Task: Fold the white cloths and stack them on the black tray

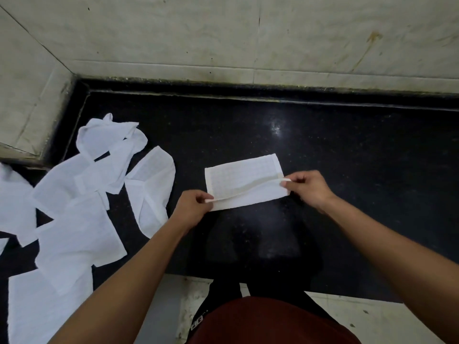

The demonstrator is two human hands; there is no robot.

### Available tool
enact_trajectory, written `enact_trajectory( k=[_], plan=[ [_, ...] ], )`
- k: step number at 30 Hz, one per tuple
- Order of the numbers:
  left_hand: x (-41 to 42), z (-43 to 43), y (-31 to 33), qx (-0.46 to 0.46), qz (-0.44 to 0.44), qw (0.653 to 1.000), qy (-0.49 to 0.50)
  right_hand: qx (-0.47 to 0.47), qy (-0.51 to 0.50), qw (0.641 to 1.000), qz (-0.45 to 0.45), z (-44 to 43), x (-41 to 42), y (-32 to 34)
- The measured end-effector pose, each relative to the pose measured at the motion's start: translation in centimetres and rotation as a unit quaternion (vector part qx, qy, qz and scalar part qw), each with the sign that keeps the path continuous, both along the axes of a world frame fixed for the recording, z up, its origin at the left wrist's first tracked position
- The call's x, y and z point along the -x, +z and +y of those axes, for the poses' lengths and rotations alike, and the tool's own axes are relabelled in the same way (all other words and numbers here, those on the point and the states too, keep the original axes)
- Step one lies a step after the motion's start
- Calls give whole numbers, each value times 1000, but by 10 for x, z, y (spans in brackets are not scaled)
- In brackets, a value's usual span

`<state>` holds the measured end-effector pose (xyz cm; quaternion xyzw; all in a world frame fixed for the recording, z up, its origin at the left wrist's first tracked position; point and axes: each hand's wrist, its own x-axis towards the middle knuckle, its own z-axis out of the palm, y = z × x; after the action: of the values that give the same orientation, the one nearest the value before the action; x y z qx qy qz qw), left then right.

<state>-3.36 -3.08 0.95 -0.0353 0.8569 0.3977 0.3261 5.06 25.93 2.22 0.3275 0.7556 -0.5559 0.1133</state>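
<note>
A small white cloth [244, 178] lies on the black stone counter [347, 170] in the middle of the view, its near edge lifted and partly folded over. My left hand [192, 207] pinches the near left corner of that lifted edge. My right hand [306, 187] pinches the right end of the same edge. Several loose unfolded white cloths [82, 194] lie in a heap on the left part of the counter. No black tray is in view.
A pale tiled wall [248, 33] runs behind the counter and turns at a corner on the left [29, 108]. The counter's front edge [323, 292] is near my body, with pale floor below.
</note>
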Motion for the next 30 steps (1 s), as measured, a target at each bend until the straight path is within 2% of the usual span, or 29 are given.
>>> enact_trajectory(
  k=[2, 9, 20, 26, 28, 30],
  plan=[
    [18, 6, -1, 18, 15, 1000, -2, -26, 5, 1000, -2, 6, 20, -5],
    [64, 23, -14, 9, -24, 999, 48, -105, 1, 994, -36, 13, 76, -28],
    [88, 35, -35, 75, -28, 995, 58, -233, 66, 963, -121, 10, 99, -36],
    [86, 33, -40, 171, 60, 983, 3, -322, 109, 930, -139, 7, 99, -35],
    [80, 34, -36, 178, 123, 976, -13, -356, 109, 924, -93, 6, 95, -31],
    [69, 41, -30, 140, 155, 977, -38, -309, 87, 946, -39, -3, 91, -31]
  ],
)
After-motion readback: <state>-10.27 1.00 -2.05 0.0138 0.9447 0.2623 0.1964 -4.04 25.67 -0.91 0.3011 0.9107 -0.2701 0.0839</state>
